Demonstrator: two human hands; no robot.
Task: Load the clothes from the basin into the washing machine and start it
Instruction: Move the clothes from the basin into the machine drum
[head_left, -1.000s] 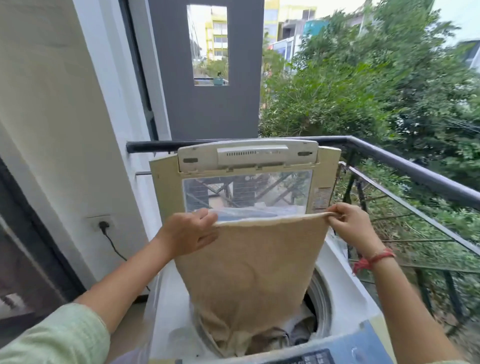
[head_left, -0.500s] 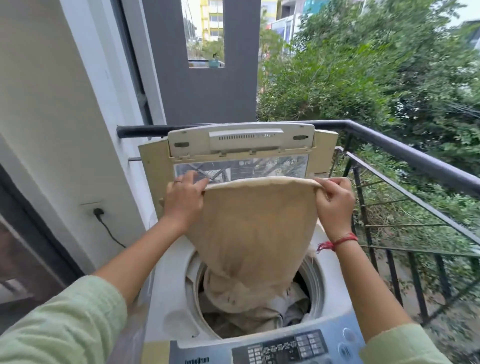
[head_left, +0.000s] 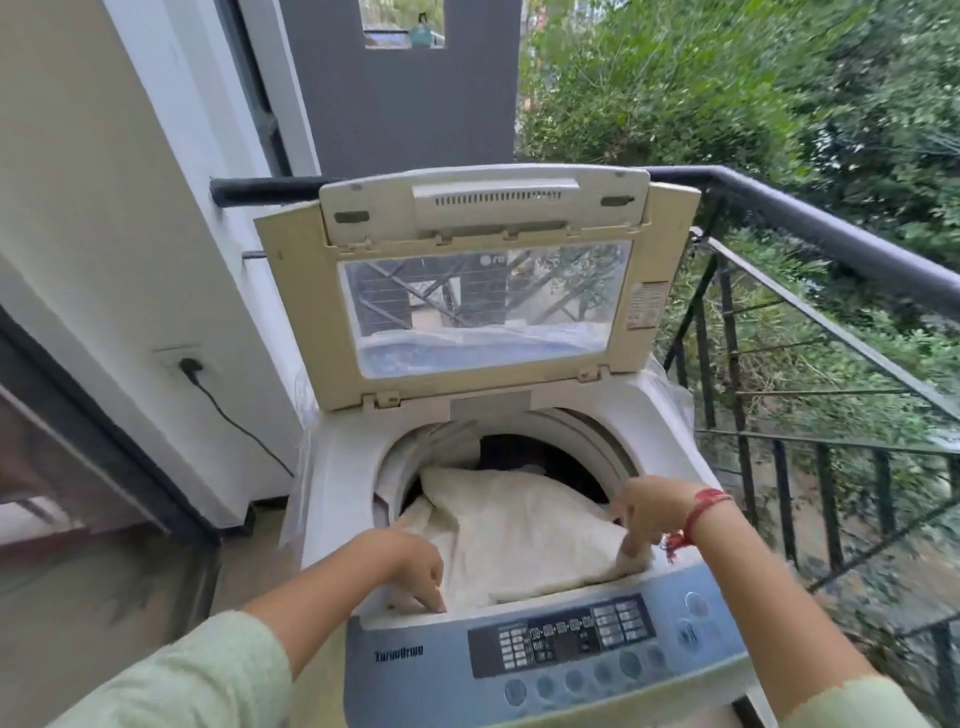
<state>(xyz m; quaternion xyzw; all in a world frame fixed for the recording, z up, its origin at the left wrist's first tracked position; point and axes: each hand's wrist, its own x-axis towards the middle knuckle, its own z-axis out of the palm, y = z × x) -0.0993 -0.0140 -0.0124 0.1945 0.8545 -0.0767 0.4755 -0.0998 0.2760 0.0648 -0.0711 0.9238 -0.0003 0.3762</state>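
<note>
A top-loading washing machine (head_left: 337, 478) stands in front of me with its lid (head_left: 296, 291) raised upright. A cream cloth (head_left: 519, 530) lies piled in the drum opening, over darker clothes at the back, and its near edge drapes on the front rim. My left hand (head_left: 410, 564) rests at the cloth's near left corner, fingers pointing down onto it. My right hand (head_left: 652, 512) pinches the cloth's right edge at the drum rim; a red thread is tied around that wrist. The blue control panel (head_left: 561, 654) sits just below both hands. No basin is in view.
A black metal balcony railing (head_left: 810, 223) runs behind and to the right of the machine, with trees beyond. On the left is a white wall with a socket and black plug (head_left: 189, 366); its cord trails down toward the machine. A dark door frame (head_left: 93, 441) borders the left.
Both hands have come down from in front of the lid to the drum rim, and the cloth they held up stretched now lies bunched inside the drum.
</note>
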